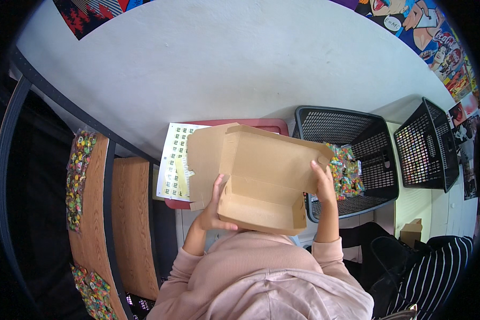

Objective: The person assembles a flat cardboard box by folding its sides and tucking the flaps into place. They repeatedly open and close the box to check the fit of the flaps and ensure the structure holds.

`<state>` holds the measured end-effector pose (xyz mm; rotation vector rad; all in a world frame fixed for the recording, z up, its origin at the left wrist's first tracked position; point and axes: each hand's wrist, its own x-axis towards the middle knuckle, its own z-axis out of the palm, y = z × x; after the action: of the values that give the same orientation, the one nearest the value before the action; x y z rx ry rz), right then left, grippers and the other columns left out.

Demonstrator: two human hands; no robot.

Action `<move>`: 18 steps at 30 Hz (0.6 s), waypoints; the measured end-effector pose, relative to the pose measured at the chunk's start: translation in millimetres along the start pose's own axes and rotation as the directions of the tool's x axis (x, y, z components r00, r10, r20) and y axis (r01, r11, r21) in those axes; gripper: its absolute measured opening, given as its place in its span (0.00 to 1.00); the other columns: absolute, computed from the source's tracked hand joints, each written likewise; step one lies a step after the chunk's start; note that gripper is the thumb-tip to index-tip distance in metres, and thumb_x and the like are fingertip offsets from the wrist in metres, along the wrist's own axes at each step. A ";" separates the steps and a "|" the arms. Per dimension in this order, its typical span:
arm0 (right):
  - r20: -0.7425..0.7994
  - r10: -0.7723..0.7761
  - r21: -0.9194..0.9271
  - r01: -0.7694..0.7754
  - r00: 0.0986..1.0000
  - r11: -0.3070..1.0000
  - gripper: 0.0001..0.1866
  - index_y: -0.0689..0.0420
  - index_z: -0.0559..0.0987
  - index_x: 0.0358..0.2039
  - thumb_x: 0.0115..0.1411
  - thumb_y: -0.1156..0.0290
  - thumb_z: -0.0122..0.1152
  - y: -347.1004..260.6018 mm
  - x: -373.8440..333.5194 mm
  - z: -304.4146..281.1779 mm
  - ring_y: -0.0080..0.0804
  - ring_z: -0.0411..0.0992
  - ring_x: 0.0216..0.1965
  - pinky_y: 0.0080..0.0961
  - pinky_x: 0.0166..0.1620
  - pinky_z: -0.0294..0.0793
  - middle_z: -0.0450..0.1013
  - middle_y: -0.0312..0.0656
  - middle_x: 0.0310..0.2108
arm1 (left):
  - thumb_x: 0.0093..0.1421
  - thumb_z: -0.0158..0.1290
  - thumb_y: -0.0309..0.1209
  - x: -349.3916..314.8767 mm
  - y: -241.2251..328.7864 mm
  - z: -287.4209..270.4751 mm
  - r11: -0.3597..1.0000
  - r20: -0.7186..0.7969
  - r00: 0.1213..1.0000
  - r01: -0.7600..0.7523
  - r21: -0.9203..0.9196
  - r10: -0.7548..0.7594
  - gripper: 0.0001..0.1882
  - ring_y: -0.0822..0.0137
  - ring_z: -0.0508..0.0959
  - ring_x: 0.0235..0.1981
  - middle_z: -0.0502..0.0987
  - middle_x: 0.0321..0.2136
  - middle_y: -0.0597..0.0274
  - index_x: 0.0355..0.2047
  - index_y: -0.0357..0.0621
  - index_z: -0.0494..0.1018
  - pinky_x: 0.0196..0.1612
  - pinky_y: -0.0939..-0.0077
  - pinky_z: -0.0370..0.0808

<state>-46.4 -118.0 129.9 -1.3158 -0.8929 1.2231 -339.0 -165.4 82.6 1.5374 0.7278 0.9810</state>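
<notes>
Between my two hands I hold a brown cardboard box (261,208) with its lid raised, and the inside I can see holds nothing. My left hand (214,210) grips the near left corner, thumb up along the side wall. On the right edge of the raised lid, by a corner flap, my right hand (324,181) is closed. Behind the box's left side lies a flat brown cardboard piece (205,154), over a white sheet of printed labels (172,160). A red tray (253,122) shows underneath them.
To the right, a black plastic basket (376,160) contains several bags of colourful sweets (346,173). A second black basket (426,149) stands farther right. At left, wooden shelves (133,224) carry more bags of sweets (80,176). Striped black cloth (437,277) lies at lower right.
</notes>
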 end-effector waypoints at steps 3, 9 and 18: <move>0.009 0.118 -0.039 -0.117 0.993 0.992 0.20 0.62 0.65 0.46 0.55 0.64 0.46 3.4 -2.2 7.3 0.27 0.64 0.42 0.24 0.46 0.60 0.66 0.41 0.40 | 0.36 0.58 0.54 -5.9 2.4 9.9 0.843 -0.007 1.000 0.011 -0.537 -0.018 0.59 0.63 0.47 0.58 0.48 0.56 0.52 0.57 0.43 0.32 0.57 0.66 0.47; 0.063 0.128 -0.018 -0.127 0.990 0.992 0.21 0.59 0.63 0.49 0.57 0.63 0.40 5.3 -3.8 27.3 0.30 0.62 0.46 0.25 0.49 0.58 0.64 0.42 0.45 | 0.59 0.25 0.52 22.2 11.8 -3.0 0.692 -0.081 0.942 0.178 -0.700 -0.325 0.31 0.63 0.53 0.56 0.52 0.56 0.58 0.56 0.44 0.44 0.56 0.62 0.52; 0.359 0.006 0.513 -0.203 0.933 0.834 0.21 0.61 0.62 0.49 0.59 0.61 0.37 9.8 -6.7 25.0 0.27 0.63 0.47 0.25 0.48 0.61 0.64 0.40 0.46 | 0.61 0.26 0.46 28.3 9.3 4.6 0.870 -0.162 0.966 0.099 -0.483 -0.200 0.27 0.67 0.61 0.51 0.60 0.51 0.56 0.53 0.38 0.53 0.52 0.73 0.58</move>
<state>-73.3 -120.6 124.1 -0.7049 -0.6371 1.6817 -322.3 -145.0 97.2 0.9464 0.6785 1.1145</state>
